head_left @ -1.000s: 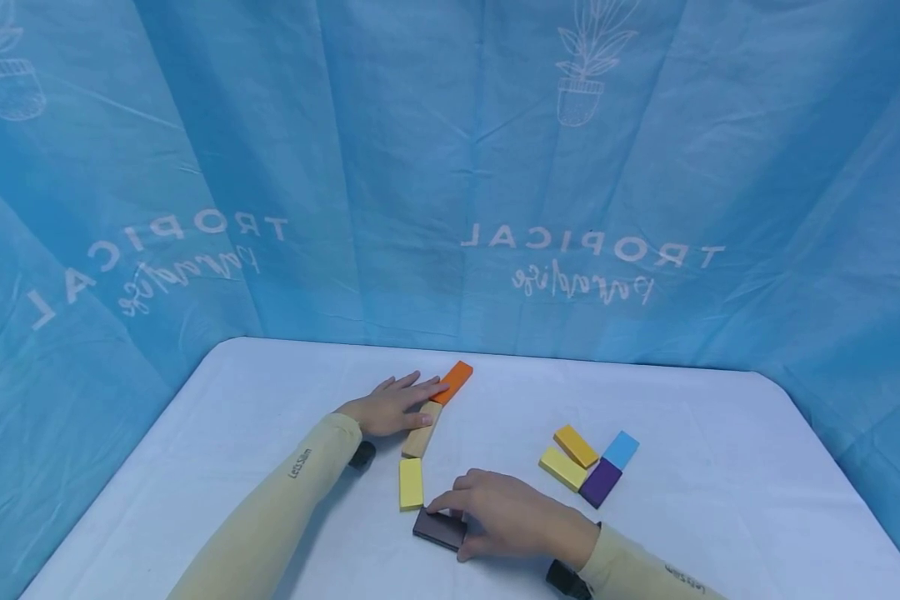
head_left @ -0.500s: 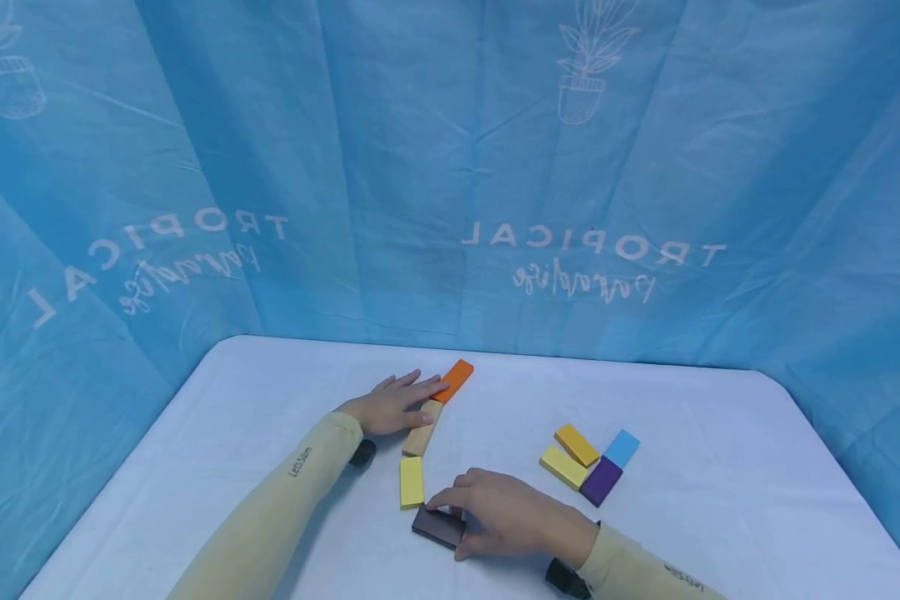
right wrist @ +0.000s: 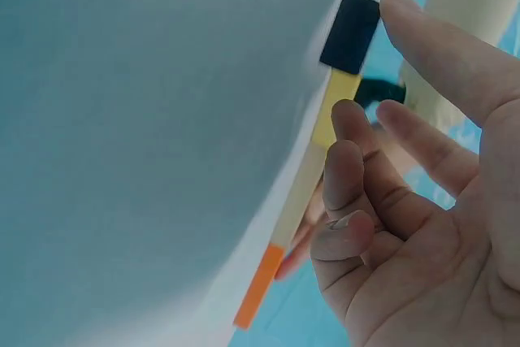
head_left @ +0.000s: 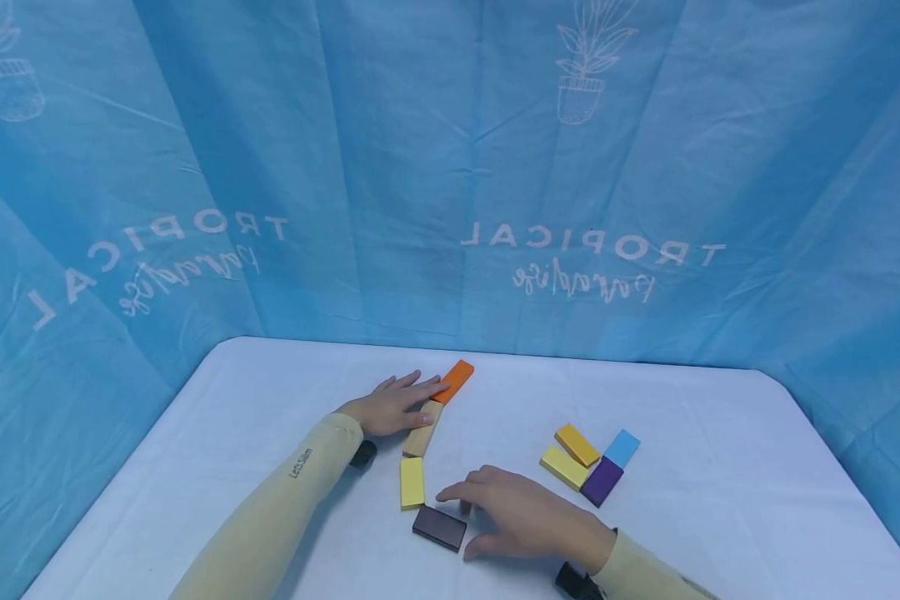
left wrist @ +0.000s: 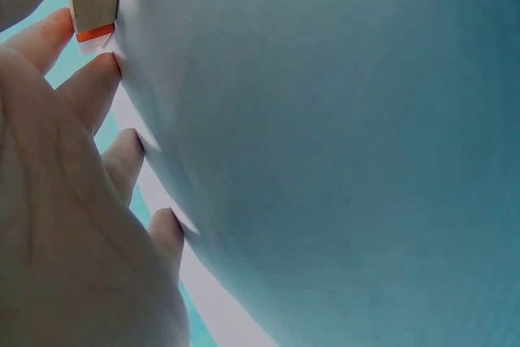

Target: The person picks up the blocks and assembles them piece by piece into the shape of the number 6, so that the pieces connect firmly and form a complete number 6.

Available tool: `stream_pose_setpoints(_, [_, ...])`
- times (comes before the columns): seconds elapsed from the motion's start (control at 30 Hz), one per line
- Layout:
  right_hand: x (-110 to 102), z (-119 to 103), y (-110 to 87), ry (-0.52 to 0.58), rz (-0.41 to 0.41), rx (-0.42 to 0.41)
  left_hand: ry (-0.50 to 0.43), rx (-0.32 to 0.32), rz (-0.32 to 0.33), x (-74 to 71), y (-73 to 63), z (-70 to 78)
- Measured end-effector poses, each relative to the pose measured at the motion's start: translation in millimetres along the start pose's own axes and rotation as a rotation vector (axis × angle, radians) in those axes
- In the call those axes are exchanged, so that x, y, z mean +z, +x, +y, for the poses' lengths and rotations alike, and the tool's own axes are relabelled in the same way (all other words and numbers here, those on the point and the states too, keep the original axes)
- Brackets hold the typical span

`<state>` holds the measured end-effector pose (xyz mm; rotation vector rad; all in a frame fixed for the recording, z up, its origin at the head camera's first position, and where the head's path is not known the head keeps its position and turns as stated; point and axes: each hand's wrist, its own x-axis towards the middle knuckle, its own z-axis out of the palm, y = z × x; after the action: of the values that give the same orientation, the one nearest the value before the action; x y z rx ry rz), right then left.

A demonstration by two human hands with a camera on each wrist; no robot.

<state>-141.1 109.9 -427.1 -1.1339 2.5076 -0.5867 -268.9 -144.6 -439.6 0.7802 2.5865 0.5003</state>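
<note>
Four-sided flat blocks form a bent row on the white table: an orange block (head_left: 459, 379) at the far end, then a plain wooden block (head_left: 417, 442), a yellow block (head_left: 412, 483) and a dark block (head_left: 439, 528) nearest. With its fingers spread, the left hand (head_left: 390, 411) rests at the far end, touching the orange and wooden blocks. Just right of the dark block hovers the right hand (head_left: 528, 517), its thumb and fingers parted and holding nothing. In the right wrist view, the dark block (right wrist: 351, 32) appears close to one fingertip.
Right of the row lies a loose cluster: an amber block (head_left: 577, 444), a second yellow block (head_left: 564, 467), a light blue block (head_left: 621, 449) and a purple block (head_left: 602, 482). A blue printed curtain (head_left: 420, 183) stands behind the table (head_left: 705, 492).
The right hand has let go of the dark block and drawn back slightly to the right. The dark block lies where it was held; the left hand has stayed in place.
</note>
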Motion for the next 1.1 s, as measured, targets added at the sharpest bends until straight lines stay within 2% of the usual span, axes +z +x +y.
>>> stream_pose_setpoints(0.2, [-9.5,9.0,-16.7,0.063,0.058,0.118,0.006,-0.012,0.003,1.2,1.7,0.7])
stream_pose_setpoints(0.43, [-18.2,20.6,-38.4,0.106,0.184,0.175,0.005,-0.016,-0.002,1.8,3.1,1.2])
stream_pose_setpoints(0.77, [-30.4,50.3,-63.9,0.134,0.393,0.192,0.008,-0.01,-0.008,0.6,3.0,0.0])
stream_pose_setpoints(0.97, [-39.3,67.6,-72.5,0.139,0.46,0.219,0.009,-0.01,-0.007,1.1,3.0,0.0])
stream_pose_setpoints(1.1, [-43.8,79.4,-76.2,0.105,0.501,0.224,0.009,-0.017,-0.012,0.6,2.6,0.7])
